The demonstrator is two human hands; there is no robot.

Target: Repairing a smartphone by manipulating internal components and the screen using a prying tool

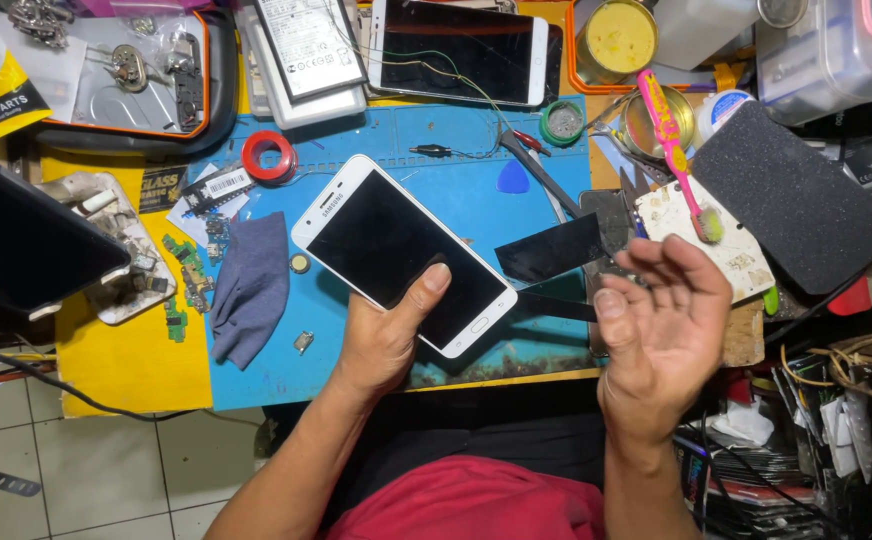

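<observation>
Head view shows our left hand (386,335) wrapped around a white smartphone (403,254), thumb pressed on its dark screen, above the blue mat's (456,150) near edge. Our right hand (661,325) hovers past the mat's right edge, palm up, fingers loosely curled, holding nothing. A grey cloth (251,285) lies by the mat's left edge.

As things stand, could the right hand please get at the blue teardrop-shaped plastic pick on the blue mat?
Probably yes: the right hand is empty and open, and the blue teardrop-shaped plastic pick lies uncovered, with only a flat black strip between.
</observation>
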